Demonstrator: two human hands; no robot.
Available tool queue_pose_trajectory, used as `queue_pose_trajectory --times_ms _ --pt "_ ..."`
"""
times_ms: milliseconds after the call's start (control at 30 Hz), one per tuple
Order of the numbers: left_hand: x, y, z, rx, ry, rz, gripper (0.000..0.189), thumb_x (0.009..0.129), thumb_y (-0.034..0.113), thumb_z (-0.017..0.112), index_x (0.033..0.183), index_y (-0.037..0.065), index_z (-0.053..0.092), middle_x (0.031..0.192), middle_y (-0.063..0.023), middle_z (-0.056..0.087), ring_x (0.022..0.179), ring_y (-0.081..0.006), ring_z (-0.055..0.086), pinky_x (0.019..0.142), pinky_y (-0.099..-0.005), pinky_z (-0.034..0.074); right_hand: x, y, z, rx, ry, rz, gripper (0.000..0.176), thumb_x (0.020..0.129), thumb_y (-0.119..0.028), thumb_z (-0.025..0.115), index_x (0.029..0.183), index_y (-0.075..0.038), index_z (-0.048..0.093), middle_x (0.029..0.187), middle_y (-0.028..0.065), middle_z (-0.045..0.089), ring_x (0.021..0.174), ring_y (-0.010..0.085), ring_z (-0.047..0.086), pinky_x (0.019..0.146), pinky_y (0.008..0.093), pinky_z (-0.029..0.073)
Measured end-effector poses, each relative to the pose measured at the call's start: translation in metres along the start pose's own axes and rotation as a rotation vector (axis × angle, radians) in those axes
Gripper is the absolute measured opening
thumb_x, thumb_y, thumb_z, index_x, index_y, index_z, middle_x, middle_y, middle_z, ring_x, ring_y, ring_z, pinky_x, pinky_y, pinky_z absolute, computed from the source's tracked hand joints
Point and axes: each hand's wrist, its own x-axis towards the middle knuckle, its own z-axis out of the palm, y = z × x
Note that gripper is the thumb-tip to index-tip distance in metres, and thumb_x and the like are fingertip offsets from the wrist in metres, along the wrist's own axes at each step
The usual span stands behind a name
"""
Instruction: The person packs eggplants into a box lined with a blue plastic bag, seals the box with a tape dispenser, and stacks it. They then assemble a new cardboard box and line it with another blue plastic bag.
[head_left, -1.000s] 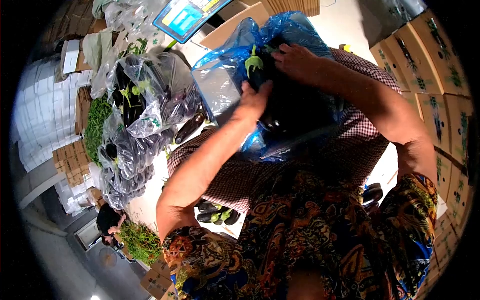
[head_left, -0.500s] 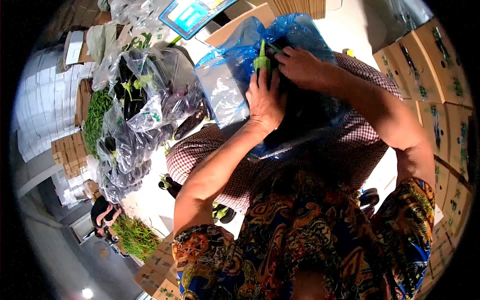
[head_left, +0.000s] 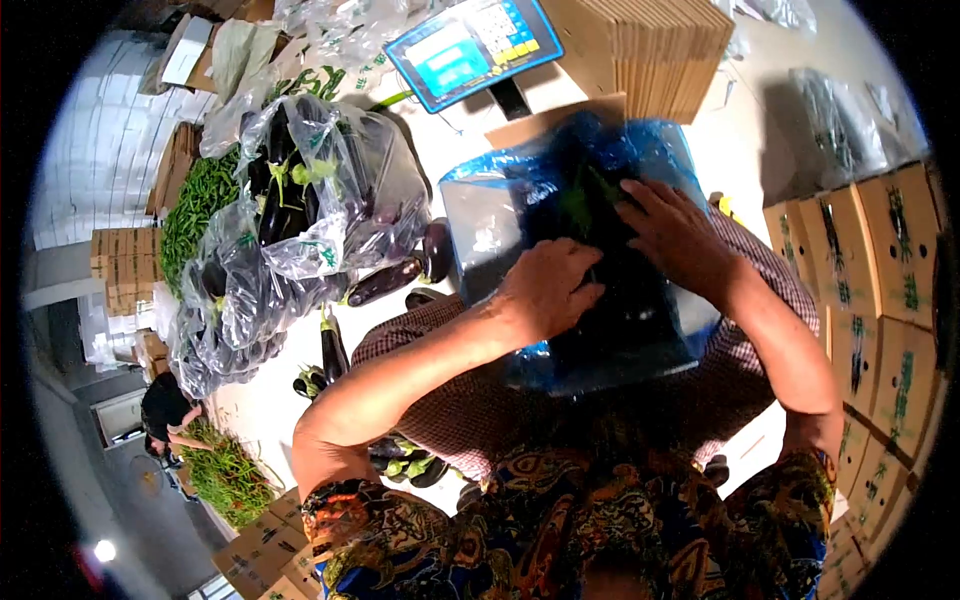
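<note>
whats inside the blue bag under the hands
Dark eggplants with a green stem show through the blue bag. The left hand and right hand cover the rest, so the count is hidden.

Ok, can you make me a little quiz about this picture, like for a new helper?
1. True or false: the left hand and the right hand both touch the blue bag.
2. What fills the clear bags? A eggplants, B apples, C bread.
3. Fill in: the printed cartons stand at the picture's ___ edge.
Key: 1 true; 2 A; 3 right.
</note>
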Motion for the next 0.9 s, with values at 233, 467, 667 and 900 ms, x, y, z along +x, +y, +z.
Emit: queue_pose_trajectory --times_ms 233,467,667,900 --pt "-0.004 0.002 -0.003 0.032 -0.194 0.002 0.038 0.082 0.026 0.061 0.11 0.001 0.057 0.099 -0.021 0.061 0.093 -0.0384 0.057 0.084 -0.0485 0.046 -0.001 0.01 0.011 -0.019 -0.138 -0.074 0.04 0.081 -0.018 0.063 0.117 -0.003 0.057 0.123 0.0161 0.052 0.113 0.0335 0.05 0.097 0.04 0.042" --pt "-0.01 -0.007 0.0 0.156 -0.191 0.096 0.038 0.081 0.028 0.061 0.111 0.005 0.057 0.095 -0.0156 0.061 0.09 -0.0338 0.057 0.079 -0.0447 0.047 0.008 -0.004 -0.005 0.117 -0.204 0.005 0.045 0.077 -0.013 0.063 0.119 -0.002 0.055 0.123 0.0179 0.052 0.11 0.0365 0.05 0.096 0.0428 0.042" --pt "-0.009 0.001 -0.003 0.185 -0.205 0.159 0.038 0.081 0.028 0.061 0.111 0.006 0.056 0.095 -0.0163 0.061 0.089 -0.0348 0.057 0.076 -0.0469 0.048 0.006 0.002 -0.002 0.176 -0.146 -0.039 0.048 0.076 -0.015 0.063 0.121 -0.002 0.054 0.123 0.0188 0.052 0.109 0.0383 0.05 0.096 0.0437 0.042" --pt "-0.007 0.002 -0.01 0.199 -0.23 0.138 0.038 0.08 0.028 0.061 0.11 0.005 0.057 0.093 -0.0172 0.061 0.09 -0.0347 0.058 0.078 -0.0456 0.047 0.01 -0.001 -0.01 0.126 -0.195 0.005 0.041 0.076 -0.012 0.062 0.116 -0.002 0.058 0.118 0.0189 0.055 0.108 0.0375 0.051 0.094 0.0439 0.043"
